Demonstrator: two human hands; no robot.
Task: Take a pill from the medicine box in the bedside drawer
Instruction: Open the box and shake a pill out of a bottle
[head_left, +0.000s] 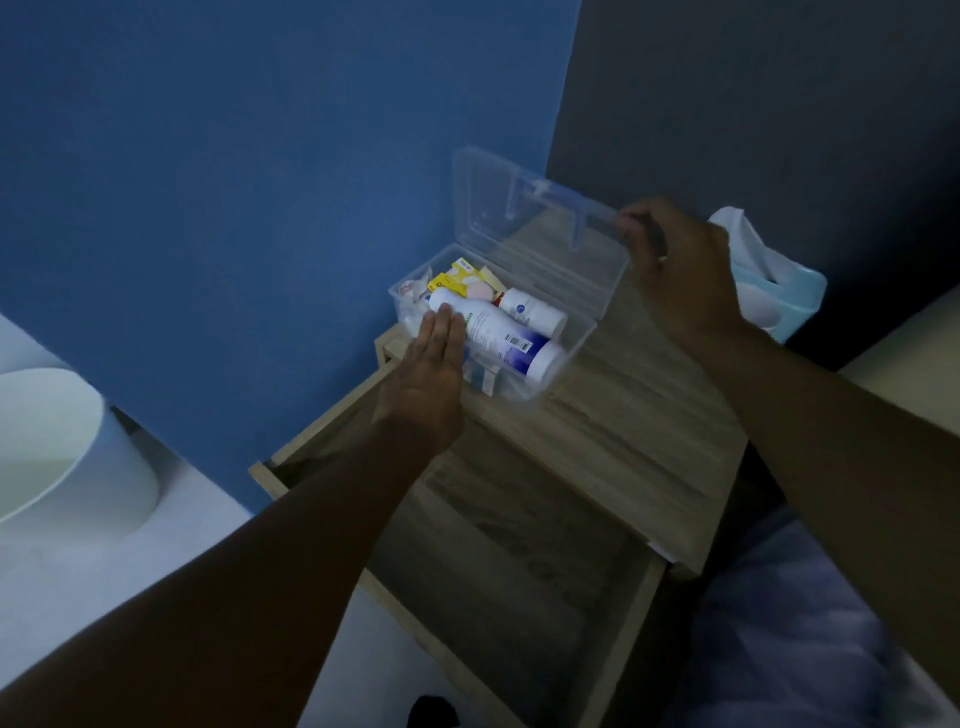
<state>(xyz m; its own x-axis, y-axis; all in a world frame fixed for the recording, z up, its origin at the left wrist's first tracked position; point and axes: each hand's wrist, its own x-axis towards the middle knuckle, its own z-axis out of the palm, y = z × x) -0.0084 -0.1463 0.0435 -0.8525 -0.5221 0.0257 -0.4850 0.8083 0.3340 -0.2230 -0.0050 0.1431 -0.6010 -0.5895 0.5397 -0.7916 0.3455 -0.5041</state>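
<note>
Fingers of the left hand (434, 364), flat and together, rest on a smooth white bottle (498, 338) inside the clear plastic medicine box (566, 358) at the bedside table's (649, 441) far-left corner; the right hand (675, 270) pinches its raised lid (519, 228). Below, the wooden drawer (519, 545) stands open.

a clear plastic medicine box (571, 340) sits on the wooden bedside table (639, 431), above the pulled-out drawer (519, 561). the right hand (675, 270) grips the edge of the raised lid (524, 228), and the left hand (431, 374) lies flat, fingers on a large white bottle (498, 338) inside the box. a smaller white bottle (532, 310) and a yellow packet (454, 278) lie behind it, with a pale blue tissue box (784, 301) near the right hand.
</note>
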